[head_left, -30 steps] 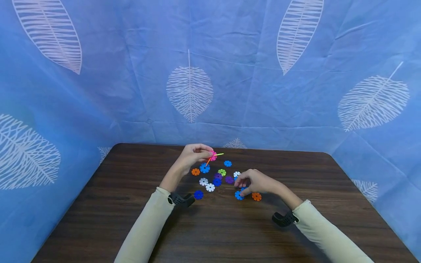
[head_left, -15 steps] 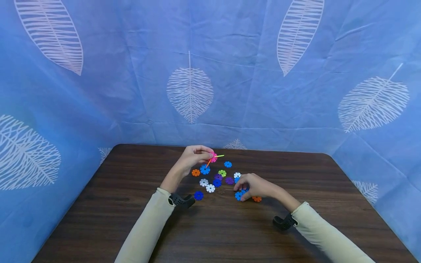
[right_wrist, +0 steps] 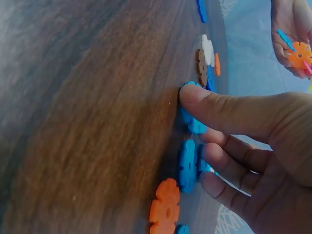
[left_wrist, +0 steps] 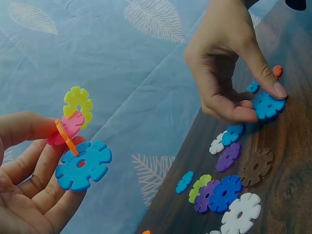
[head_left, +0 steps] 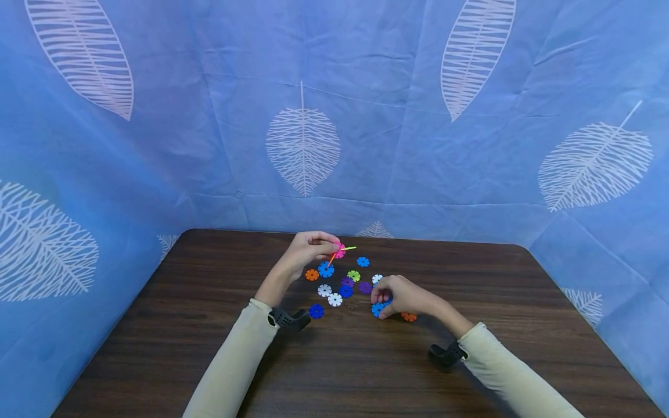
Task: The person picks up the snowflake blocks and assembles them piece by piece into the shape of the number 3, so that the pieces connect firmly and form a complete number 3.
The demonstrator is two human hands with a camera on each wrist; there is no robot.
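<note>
My left hand (head_left: 307,251) pinches a small joined cluster of notched flower-shaped plastic discs above the far part of the table. In the left wrist view the cluster has a pink disc (left_wrist: 74,124) under the fingertips, an orange disc (left_wrist: 65,137) seen edge-on, a yellow-green disc (left_wrist: 78,103) and a blue disc (left_wrist: 83,170). To the right, my right hand (head_left: 410,295) is low over the table and pinches a light blue disc (left_wrist: 268,107) between thumb and fingers. Close by lie another light blue disc (right_wrist: 187,168) and an orange disc (right_wrist: 165,209).
Loose discs are scattered on the dark wooden table (head_left: 345,371) between the hands, among them a white disc (left_wrist: 241,214), a dark blue disc (left_wrist: 225,193), a purple disc (left_wrist: 228,157) and a brown disc (left_wrist: 257,166). A blue leaf-patterned cloth (head_left: 366,145) hangs behind the table.
My right hand has come down slightly onto the light blue disc, pinched it and shifted it a little left. The left hand keeps its cluster almost still.
</note>
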